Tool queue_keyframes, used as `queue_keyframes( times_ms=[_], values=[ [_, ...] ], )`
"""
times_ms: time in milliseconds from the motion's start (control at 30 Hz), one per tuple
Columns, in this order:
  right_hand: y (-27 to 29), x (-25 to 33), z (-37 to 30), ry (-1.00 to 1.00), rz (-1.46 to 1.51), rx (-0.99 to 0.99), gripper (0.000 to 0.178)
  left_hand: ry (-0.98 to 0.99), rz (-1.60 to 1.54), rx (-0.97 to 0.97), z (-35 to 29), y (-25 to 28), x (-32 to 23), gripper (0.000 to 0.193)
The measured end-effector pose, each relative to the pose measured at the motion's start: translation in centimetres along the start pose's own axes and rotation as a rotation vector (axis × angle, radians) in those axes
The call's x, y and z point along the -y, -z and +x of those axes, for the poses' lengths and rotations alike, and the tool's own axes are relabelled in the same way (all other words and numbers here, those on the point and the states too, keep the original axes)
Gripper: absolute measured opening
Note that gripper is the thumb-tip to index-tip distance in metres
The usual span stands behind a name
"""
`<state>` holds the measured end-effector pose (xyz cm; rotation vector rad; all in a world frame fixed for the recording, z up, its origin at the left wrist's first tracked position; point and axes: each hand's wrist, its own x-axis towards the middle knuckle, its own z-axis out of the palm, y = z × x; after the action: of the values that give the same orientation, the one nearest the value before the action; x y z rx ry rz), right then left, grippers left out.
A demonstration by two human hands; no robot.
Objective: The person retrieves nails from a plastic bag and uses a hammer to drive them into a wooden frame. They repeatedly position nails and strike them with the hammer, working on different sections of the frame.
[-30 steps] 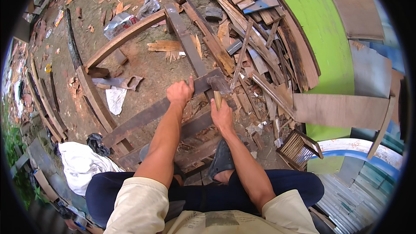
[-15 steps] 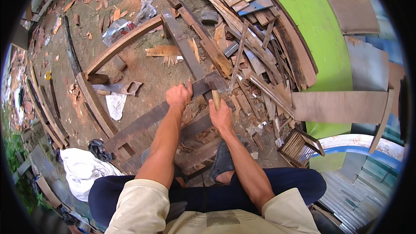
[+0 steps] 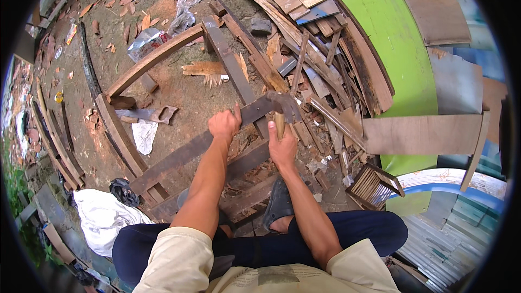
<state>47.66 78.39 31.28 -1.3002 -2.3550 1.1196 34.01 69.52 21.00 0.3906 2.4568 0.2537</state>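
My right hand is wrapped around the wooden handle of a claw hammer. The hammer's rusty head is at the right end of a dark wooden plank; whether it touches the wood I cannot tell. My left hand grips this plank just left of the hammer, thumb pointing away from me. The plank is the near side of a four-sided wooden frame, whose right side is a greyish beam and far side a brown beam. Any nail at the corner is too small to make out.
A handsaw and a white cloth lie inside the frame. Scrap wood is heaped at the far right, beside a green panel. A slatted wooden piece stands near my right knee, a white cloth bundle near my left.
My right hand and the hammer have shifted slightly to the right, and the hammer head has turned so its claw shows more. My left hand stays on the plank.
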Motion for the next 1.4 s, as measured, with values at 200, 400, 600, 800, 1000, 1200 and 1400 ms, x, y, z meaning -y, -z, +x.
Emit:
queue_keyframes(
  times_ms=[200,400,600,800,1000,1200,1400],
  values=[
    [-2.9,-7.0,-1.3,0.260,0.240,-0.118,0.056,-0.046,-0.039,-0.003,-0.4,-0.2,-1.3,0.070],
    [-1.0,-1.0,-0.1,-0.238,-0.099,0.170,0.055,0.017,-0.031,0.003,0.2,-0.1,0.1,0.069],
    [-3.3,-8.1,-0.4,0.318,0.213,-0.168,0.045,-0.036,-0.028,-0.020,-0.1,-0.6,-1.0,0.069],
    [-1.9,-2.5,0.9,-0.211,-0.157,0.057,0.059,-0.024,-0.038,-0.037,0.0,-0.4,0.0,0.070],
    [-1.5,-7.5,-0.1,0.160,0.252,0.028,0.052,-0.052,-0.055,-0.028,-0.2,-0.6,-0.8,0.071],
    [-1.8,-3.1,0.9,-0.282,-0.255,0.192,0.058,-0.030,-0.056,-0.063,-0.4,-0.5,0.1,0.071],
    [-2.0,-6.0,-0.4,0.220,0.046,-0.150,0.054,-0.042,-0.122,-0.047,-0.7,-0.1,-0.8,0.071]
  ],
)
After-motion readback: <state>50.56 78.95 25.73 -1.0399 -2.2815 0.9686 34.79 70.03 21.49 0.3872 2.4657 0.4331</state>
